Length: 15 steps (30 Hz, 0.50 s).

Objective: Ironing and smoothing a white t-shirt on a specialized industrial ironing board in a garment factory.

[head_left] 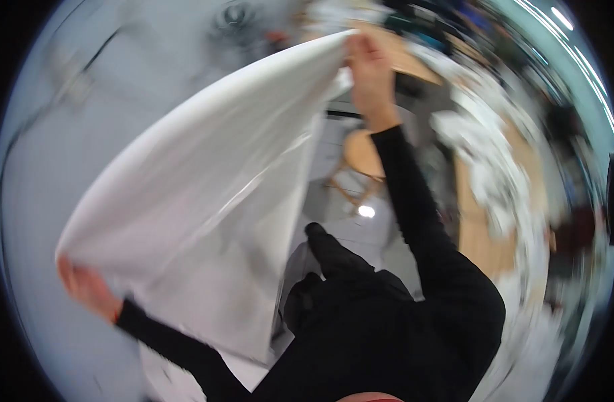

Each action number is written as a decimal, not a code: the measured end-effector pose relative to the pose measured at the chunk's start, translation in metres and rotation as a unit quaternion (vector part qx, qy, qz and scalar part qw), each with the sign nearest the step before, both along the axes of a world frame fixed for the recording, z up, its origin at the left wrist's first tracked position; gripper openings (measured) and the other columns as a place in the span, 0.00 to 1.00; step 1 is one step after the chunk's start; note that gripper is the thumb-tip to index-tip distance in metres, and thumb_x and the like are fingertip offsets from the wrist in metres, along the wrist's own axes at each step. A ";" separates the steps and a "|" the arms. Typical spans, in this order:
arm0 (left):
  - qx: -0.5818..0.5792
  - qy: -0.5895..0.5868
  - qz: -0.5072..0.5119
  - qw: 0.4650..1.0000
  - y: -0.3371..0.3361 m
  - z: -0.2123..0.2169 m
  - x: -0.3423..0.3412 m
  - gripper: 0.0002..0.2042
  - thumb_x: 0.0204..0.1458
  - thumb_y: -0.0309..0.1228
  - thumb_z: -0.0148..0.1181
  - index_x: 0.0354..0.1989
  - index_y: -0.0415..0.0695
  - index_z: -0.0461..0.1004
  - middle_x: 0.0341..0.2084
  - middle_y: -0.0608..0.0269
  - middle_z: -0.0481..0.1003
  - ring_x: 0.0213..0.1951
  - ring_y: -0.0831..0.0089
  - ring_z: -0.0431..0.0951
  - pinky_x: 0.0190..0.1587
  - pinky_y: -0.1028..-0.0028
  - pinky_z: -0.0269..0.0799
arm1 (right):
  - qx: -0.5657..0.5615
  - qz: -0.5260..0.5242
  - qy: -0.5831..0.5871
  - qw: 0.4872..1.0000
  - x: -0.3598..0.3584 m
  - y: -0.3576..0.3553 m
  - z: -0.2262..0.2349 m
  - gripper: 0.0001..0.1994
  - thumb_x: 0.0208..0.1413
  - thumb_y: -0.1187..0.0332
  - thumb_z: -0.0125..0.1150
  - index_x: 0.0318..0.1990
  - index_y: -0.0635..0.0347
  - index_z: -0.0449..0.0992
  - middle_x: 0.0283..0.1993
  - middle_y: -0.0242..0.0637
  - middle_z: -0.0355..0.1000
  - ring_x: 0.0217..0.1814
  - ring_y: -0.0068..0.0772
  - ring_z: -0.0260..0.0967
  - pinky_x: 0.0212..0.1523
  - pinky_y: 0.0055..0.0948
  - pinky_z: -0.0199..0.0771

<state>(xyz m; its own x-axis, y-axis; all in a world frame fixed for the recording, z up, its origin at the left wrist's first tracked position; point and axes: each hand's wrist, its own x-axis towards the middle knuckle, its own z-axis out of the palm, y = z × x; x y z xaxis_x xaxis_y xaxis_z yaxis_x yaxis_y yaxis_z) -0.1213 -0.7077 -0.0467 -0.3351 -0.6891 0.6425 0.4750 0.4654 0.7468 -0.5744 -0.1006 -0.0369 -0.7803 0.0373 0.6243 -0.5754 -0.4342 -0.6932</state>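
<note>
A white sheet point(206, 181) is stretched between 2 bare hands, out in front of the person's black clothing point(387, 335). At the sheet's far right corner, the right hand point(372, 70) pinches the edge between thumb and fingers. At the sheet's left corner, the left hand point(89, 288) grips the edge, its fingers softened by blur. Shiny creases run across the sheet's face. To the sheet's right stand 1 stool point(362, 153) and, farther off, a wood-coloured table point(478, 234) bearing rumpled white material point(484, 167). Farthest right of the sheet, dark clutter point(568, 127) is too smeared for any label to be read.
</note>
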 end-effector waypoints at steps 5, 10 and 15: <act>0.106 -0.011 -0.108 0.988 0.162 0.021 -0.160 0.18 0.73 0.34 0.64 0.62 0.33 0.76 0.55 0.48 0.81 0.53 0.63 0.83 0.58 0.66 0.81 | 0.020 -0.313 0.019 0.949 0.154 0.178 -0.001 0.04 0.72 0.73 0.68 0.48 0.64 0.82 0.41 0.24 0.78 0.42 0.12 0.72 0.44 0.17 0.75; 0.132 -0.062 -0.338 0.930 0.315 -0.034 -0.277 0.13 0.71 0.32 0.66 0.57 0.37 0.81 0.49 0.55 0.85 0.47 0.72 0.84 0.48 0.76 0.80 | 0.069 -0.616 -0.058 0.783 0.344 0.334 -0.023 0.08 0.71 0.66 0.71 0.47 0.62 0.84 0.38 0.19 0.77 0.38 0.09 0.68 0.38 0.15 0.67; 0.110 -0.052 -0.517 0.847 0.535 -0.072 -0.334 0.10 0.72 0.29 0.65 0.55 0.38 0.82 0.46 0.62 0.85 0.44 0.79 0.83 0.45 0.79 0.77 | 0.108 -0.810 -0.096 0.568 0.516 0.431 -0.043 0.08 0.76 0.66 0.64 0.48 0.63 0.82 0.38 0.21 0.75 0.37 0.11 0.67 0.37 0.17 0.68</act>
<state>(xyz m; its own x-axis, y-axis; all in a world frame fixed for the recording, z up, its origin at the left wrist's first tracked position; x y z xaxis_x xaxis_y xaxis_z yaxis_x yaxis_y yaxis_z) -0.4550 -0.1725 -0.1187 -0.8795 -0.0912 0.4671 0.4704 -0.3156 0.8241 -0.0587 0.3304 -0.0797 0.1152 0.7429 0.6595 -0.0029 0.6641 -0.7476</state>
